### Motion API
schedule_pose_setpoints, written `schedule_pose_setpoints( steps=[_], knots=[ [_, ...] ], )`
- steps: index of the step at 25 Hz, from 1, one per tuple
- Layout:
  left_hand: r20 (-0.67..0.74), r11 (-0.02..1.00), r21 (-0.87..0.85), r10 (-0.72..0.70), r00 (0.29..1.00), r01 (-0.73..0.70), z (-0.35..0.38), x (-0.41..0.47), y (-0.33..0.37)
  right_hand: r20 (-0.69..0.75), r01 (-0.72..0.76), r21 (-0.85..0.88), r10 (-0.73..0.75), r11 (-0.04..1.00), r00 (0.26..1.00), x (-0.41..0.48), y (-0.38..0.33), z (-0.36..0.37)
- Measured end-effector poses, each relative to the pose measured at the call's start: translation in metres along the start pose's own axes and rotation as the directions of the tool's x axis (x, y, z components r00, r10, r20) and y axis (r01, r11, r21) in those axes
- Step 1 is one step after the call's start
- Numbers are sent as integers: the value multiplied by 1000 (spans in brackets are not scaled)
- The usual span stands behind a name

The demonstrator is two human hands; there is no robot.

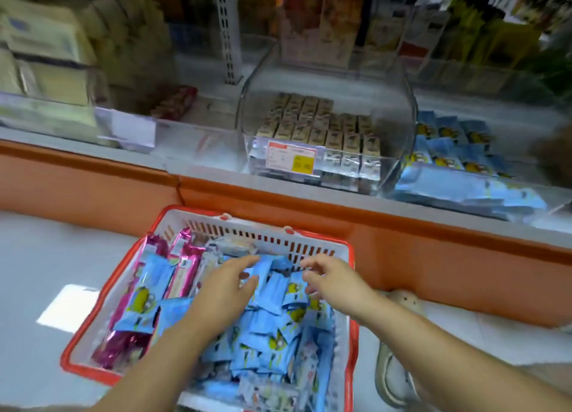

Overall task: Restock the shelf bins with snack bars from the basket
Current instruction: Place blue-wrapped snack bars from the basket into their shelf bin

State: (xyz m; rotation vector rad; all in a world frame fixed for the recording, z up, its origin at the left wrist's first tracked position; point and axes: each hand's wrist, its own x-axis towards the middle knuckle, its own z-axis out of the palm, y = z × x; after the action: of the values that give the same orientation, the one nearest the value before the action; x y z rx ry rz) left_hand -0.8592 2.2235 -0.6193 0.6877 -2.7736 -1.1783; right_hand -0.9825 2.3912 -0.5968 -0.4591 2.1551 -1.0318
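Note:
A white basket with a red rim sits on the floor, full of light blue snack bars and some pink ones along its left side. Both my hands reach into it over the blue bars. My left hand hovers with fingers spread and relaxed, touching the pile. My right hand has loosely curled fingers just above a blue bar; no firm hold shows. On the shelf above, a clear bin at the right holds the same blue bars.
A round-topped clear bin with tan bars and a price label stands at the shelf's middle. A near-empty clear bin sits to its left. An orange shelf edge runs behind the basket. A light shoe is at the basket's right.

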Motion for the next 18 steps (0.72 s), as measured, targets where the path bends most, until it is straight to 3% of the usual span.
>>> schedule_pose_setpoints(
  steps=[3, 6, 10, 13, 18],
  knots=[
    [22, 989, -80, -125, 992, 126, 6, -22, -41, 27, -182, 20, 182, 983, 983, 24, 30, 38],
    [53, 967, -144, -204, 978, 209, 3, -35, -64, 50, -151, -136, 159, 979, 986, 43, 31, 67],
    [20, 956, -170, -240, 971, 239, -2, -40, -74, 57, -85, -154, 94, 984, 994, 64, 14, 105],
    [0, 965, -140, -224, 975, 222, -3, -44, -73, 23, -144, -173, 151, 974, 988, 78, 19, 127],
    [-18, 961, -157, -231, 973, 226, -2, -48, -74, -18, -183, -355, 189, 917, 982, 90, 31, 148]
  ],
)
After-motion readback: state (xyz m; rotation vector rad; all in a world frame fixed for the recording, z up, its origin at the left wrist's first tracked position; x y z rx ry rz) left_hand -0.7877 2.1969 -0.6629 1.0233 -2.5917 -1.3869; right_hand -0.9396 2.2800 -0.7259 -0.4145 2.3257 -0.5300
